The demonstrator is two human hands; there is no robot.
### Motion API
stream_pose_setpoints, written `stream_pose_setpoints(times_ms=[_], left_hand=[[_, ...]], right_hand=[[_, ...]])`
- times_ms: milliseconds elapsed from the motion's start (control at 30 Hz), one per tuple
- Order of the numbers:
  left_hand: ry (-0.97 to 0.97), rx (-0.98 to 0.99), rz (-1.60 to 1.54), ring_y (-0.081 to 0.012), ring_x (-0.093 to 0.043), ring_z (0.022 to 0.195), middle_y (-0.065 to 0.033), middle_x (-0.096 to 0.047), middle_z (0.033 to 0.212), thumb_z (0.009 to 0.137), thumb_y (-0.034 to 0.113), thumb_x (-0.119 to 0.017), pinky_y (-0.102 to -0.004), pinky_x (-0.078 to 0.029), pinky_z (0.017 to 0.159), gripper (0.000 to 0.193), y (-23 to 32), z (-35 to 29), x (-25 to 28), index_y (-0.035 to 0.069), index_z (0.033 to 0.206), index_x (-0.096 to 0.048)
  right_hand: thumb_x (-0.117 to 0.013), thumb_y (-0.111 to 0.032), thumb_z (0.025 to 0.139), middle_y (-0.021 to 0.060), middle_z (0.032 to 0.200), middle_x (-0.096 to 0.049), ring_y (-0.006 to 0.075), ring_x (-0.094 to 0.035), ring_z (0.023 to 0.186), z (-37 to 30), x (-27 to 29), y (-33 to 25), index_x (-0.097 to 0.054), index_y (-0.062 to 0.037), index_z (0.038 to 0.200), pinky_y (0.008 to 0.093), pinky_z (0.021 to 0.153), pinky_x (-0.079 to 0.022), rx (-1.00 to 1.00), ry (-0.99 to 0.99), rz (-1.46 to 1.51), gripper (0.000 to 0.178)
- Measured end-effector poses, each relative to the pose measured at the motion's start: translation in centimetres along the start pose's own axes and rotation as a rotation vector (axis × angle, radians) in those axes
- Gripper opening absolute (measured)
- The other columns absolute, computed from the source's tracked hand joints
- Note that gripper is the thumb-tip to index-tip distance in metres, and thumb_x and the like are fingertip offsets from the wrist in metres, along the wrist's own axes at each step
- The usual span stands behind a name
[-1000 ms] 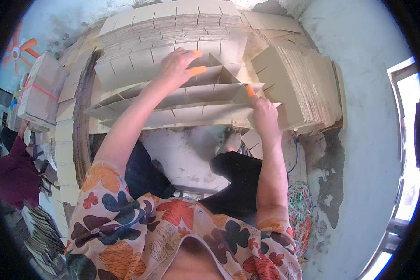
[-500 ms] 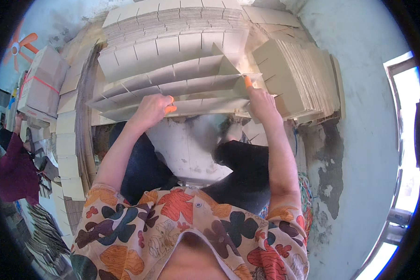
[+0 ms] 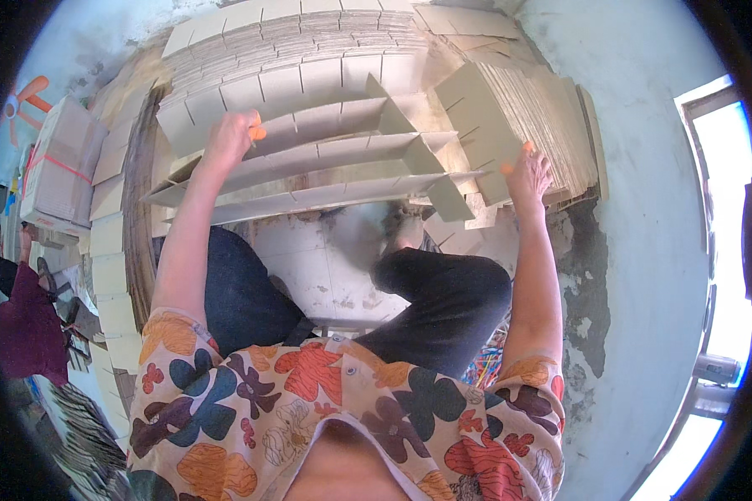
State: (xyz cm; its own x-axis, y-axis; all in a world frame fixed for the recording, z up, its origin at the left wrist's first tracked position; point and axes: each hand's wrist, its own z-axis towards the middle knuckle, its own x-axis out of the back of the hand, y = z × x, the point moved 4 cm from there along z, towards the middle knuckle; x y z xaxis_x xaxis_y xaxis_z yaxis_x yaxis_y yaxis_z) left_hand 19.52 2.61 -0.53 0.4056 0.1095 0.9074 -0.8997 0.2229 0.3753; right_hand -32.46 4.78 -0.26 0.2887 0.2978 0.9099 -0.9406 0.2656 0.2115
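Long slotted cardboard strips (image 3: 309,154) stand on edge before me in roughly parallel rows. At their right end a cross strip (image 3: 449,200) runs through them, its near end jutting past the nearest row. My left hand (image 3: 230,140) is at the far left, over the front of a stack of slotted strips (image 3: 280,88); its fingers are curled together, and whatever they hold is hidden. At the right, my right hand (image 3: 528,179) reaches to the near edge of a leaning stack of cardboard pieces (image 3: 518,117), fingers apart. Orange covers show on fingers of both hands.
More cardboard stacks (image 3: 113,242) line the left side, beside a taped carton (image 3: 58,171) and an orange fan (image 3: 27,104). Another person in a dark red top (image 3: 29,326) is at the far left. A pale wall (image 3: 643,234) bounds the right.
Both hands have left the standing strips. My left hand moved up and left toward the far stack; my right moved right to the leaning stack. The cross strip's near end now sits lower.
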Motion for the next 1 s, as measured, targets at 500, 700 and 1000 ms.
stream_pose_setpoints(times_ms=[500,700,1000], left_hand=[[0.152,-0.234,-0.117,-0.0322,-0.062,0.083,-0.0152,-0.064,0.088,0.074,0.028,-0.075,-0.0398,-0.05,0.072,0.038,11.3,-7.2,2.5,0.003,0.101,-0.065],[0.064,-0.253,-0.202,-0.0338,-0.061,0.072,-0.0161,-0.062,0.074,0.078,0.023,-0.07,-0.0433,-0.048,0.062,0.022,10.9,-7.8,-2.4,0.005,0.089,-0.065],[0.088,-0.254,-0.216,-0.0364,-0.06,0.065,-0.0181,-0.06,0.067,0.078,0.019,-0.069,-0.0444,-0.047,0.056,0.015,11.5,-7.6,-3.4,0.005,0.079,-0.064]], right_hand=[[-0.061,-0.019,0.087,0.0225,0.08,-0.064,0.0414,-0.062,0.071,2.3,5.9,1.2,-0.047,-0.0106,0.118,0.0478,0.061,-0.048,0.083,0.227,0.492,0.035],[-0.063,-0.006,0.084,0.0184,0.101,-0.067,0.0268,-0.067,0.088,-1.5,17.1,-5.3,-0.039,-0.0173,0.142,0.0376,0.078,-0.052,0.31,-0.062,0.99,0.064],[-0.068,0.001,0.078,0.0157,0.11,-0.065,0.0219,-0.062,0.099,-5.5,15.5,-8.4,-0.042,-0.0139,0.14,0.0328,0.09,-0.047,0.437,-0.225,1.014,0.069]])
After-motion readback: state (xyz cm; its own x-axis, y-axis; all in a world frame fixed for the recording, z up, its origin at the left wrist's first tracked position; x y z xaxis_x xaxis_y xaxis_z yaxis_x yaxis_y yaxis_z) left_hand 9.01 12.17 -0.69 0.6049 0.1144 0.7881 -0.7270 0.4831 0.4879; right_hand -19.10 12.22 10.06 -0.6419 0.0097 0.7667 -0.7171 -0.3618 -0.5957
